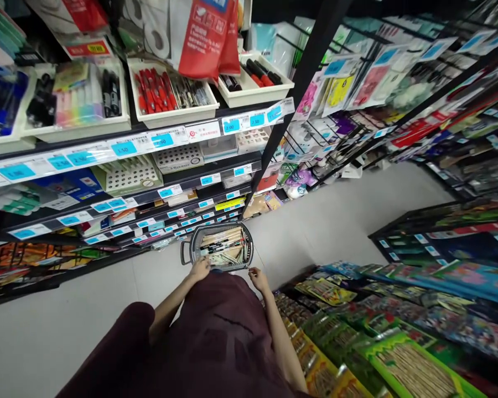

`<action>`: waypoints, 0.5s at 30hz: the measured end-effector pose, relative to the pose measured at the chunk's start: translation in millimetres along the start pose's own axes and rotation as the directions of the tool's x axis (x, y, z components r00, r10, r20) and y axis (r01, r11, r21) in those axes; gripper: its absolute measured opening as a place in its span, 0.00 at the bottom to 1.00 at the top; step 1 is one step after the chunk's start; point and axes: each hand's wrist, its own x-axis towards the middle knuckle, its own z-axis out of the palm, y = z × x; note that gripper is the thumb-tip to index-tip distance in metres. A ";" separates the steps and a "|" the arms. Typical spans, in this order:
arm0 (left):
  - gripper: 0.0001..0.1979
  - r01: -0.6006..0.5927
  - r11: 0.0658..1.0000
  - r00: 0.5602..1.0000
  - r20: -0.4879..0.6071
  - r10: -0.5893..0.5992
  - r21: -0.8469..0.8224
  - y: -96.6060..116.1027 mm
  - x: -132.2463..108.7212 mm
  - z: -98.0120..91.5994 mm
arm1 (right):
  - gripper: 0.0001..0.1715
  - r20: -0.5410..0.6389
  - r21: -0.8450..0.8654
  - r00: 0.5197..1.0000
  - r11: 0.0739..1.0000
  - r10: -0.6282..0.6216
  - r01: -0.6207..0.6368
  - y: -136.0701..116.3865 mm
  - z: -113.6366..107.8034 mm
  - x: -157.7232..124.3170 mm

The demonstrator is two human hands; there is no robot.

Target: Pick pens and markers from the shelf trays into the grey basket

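Note:
A grey shopping basket [252, 251] is in front of my body, with a loop handle at its left side. Inside it lie pale slim packs and several pens [222, 246] with dark barrels. My left hand [200, 268] is at the basket's near left edge, its fingers curled over the rim area; what they hold is too small to make out. By the near right corner is my right hand [258, 278], its fingers bent and drawn together. Whether it touches the rim or pinches something small, I cannot tell.
Left stands a stationery shelf with price labels [162, 140] and white trays of pens, including a tray of red pens [213, 106]. A black post [288, 94] borders hanging packs. Green packs [419, 365] line the right display. Grey floor [315, 221] runs between.

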 end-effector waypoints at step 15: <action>0.09 0.005 0.995 0.991 0.136 -0.018 0.097 -56.7 -39.8 21.6 | 0.19 0.490 -0.297 0.715 0.867 0.499 -0.401 32.5 85.6 -13.4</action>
